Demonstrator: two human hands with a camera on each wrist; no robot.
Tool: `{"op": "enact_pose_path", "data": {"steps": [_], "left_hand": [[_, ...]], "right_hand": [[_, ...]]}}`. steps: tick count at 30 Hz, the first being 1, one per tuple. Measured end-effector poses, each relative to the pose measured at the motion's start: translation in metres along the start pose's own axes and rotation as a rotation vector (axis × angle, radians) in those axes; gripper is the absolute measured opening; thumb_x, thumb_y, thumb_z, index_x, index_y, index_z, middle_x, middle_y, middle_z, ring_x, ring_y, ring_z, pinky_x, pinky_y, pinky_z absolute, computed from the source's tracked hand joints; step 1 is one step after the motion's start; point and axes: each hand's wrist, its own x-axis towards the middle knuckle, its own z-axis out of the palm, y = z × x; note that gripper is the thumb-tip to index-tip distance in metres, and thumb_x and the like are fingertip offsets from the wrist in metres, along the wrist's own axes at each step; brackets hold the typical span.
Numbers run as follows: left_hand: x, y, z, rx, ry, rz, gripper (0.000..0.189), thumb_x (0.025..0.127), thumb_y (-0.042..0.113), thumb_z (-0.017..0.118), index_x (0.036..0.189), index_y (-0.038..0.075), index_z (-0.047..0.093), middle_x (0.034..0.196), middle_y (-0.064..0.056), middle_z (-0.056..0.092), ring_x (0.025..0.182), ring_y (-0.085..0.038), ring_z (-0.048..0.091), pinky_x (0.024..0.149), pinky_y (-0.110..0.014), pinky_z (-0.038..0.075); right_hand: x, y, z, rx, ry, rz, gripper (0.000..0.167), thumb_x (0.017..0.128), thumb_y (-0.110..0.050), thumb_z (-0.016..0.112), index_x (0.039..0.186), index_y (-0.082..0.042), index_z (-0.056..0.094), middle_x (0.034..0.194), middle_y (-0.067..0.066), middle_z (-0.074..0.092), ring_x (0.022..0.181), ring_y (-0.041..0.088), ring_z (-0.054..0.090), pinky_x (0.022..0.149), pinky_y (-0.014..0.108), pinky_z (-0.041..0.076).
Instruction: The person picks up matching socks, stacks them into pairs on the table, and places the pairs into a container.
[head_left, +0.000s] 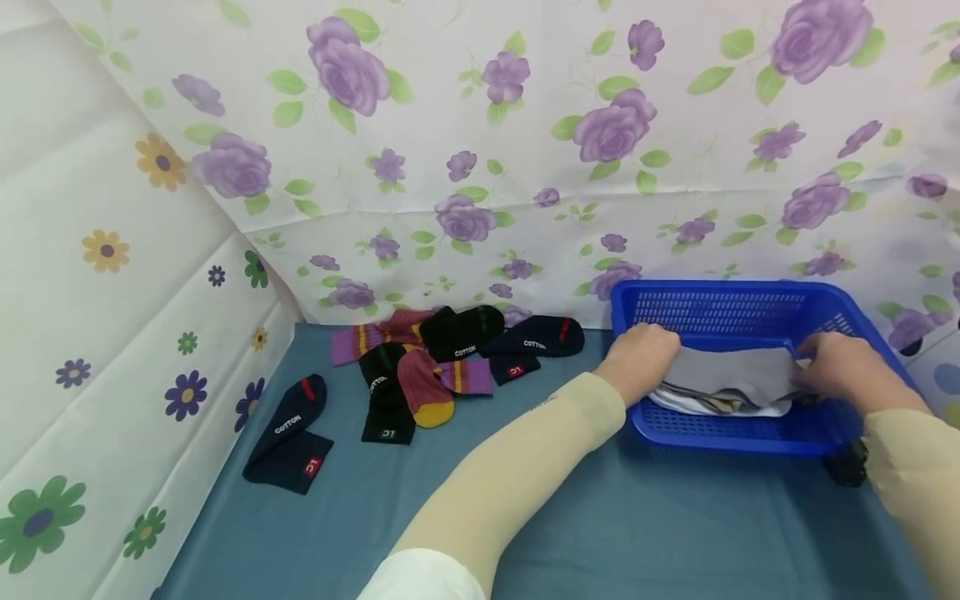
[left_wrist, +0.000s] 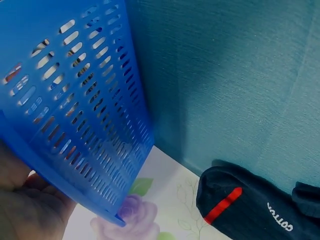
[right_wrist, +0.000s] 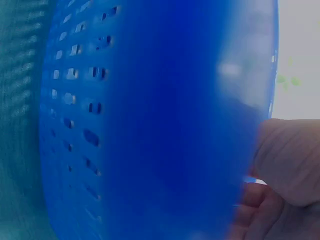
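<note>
Inside a blue plastic basket (head_left: 697,442), a grey sock (head_left: 731,371) lies flat over white and beige socks (head_left: 697,404). My left hand (head_left: 641,358) reaches over the basket's left rim and pinches the left end of the grey sock, its fingertips mostly hidden. At the opposite end my right hand (head_left: 847,367) grips the grey sock with curled fingers. Both wrist views mostly show the basket's slotted outer wall (left_wrist: 85,90), with the left hand (left_wrist: 30,205) and right hand (right_wrist: 280,185) just past its rim.
Left of the basket, dark COTTON socks (head_left: 465,333) overlap maroon, purple and yellow socks (head_left: 427,387). Another folded navy sock (head_left: 288,437) lies farther left. A flowered sheet (head_left: 465,150) hangs behind the teal cloth (head_left: 525,508). A small black object (head_left: 847,467) shows beside the right wrist.
</note>
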Motion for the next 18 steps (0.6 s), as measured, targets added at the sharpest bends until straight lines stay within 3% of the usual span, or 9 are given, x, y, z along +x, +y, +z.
{"op": "enact_pose_path", "data": {"steps": [5,8,10,12,16,18], "left_hand": [[-0.002,-0.001,-0.007,0.006,-0.014,0.019,0.020,0.097,0.018,0.049,0.103,0.028,0.066,0.094,0.011,0.068,0.085,-0.005,0.062,0.079,-0.024,0.053],[-0.004,-0.009,-0.016,-0.102,-0.009,0.017,0.018,0.096,0.018,0.051,0.089,0.024,0.066,0.082,0.010,0.064,0.074,-0.004,0.058,0.068,-0.020,0.050],[-0.007,-0.017,-0.024,-0.160,0.029,0.032,0.019,0.095,0.019,0.052,0.081,0.022,0.063,0.078,0.009,0.059,0.070,-0.005,0.053,0.063,-0.019,0.046],[-0.013,-0.028,-0.033,-0.196,0.089,0.054,0.020,0.094,0.020,0.053,0.076,0.021,0.062,0.076,0.008,0.057,0.070,-0.005,0.051,0.062,-0.018,0.043],[-0.035,-0.049,-0.048,-0.123,0.280,0.109,0.015,0.093,0.021,0.055,0.088,0.021,0.069,0.088,0.008,0.063,0.082,-0.004,0.056,0.076,-0.016,0.047],[-0.048,-0.058,-0.054,-0.106,0.374,0.116,0.016,0.093,0.021,0.055,0.093,0.019,0.071,0.091,0.008,0.065,0.085,-0.004,0.059,0.080,-0.015,0.048]], "right_hand": [[-0.007,-0.010,-0.005,-0.017,-0.014,0.069,0.068,0.081,-0.040,0.067,0.115,0.016,0.052,0.114,0.041,0.049,0.094,0.056,0.050,0.074,0.064,0.043],[-0.014,-0.024,-0.009,-0.026,0.044,0.080,0.069,0.083,-0.044,0.065,0.116,0.015,0.050,0.114,0.041,0.049,0.094,0.055,0.050,0.074,0.065,0.042],[-0.021,-0.036,-0.010,-0.023,0.093,0.070,0.071,0.084,-0.047,0.064,0.118,0.014,0.050,0.114,0.040,0.049,0.095,0.055,0.050,0.075,0.065,0.042],[-0.028,-0.051,-0.012,-0.013,0.141,0.043,0.071,0.084,-0.049,0.063,0.119,0.012,0.050,0.115,0.039,0.050,0.096,0.054,0.051,0.075,0.065,0.041],[-0.042,-0.083,-0.014,0.019,0.206,-0.039,0.069,0.087,-0.052,0.058,0.123,0.007,0.051,0.118,0.036,0.052,0.096,0.051,0.054,0.074,0.063,0.043],[-0.050,-0.099,-0.017,0.037,0.238,-0.087,0.067,0.088,-0.053,0.055,0.124,0.005,0.052,0.118,0.034,0.055,0.085,0.044,0.060,0.067,0.056,0.047]]}}
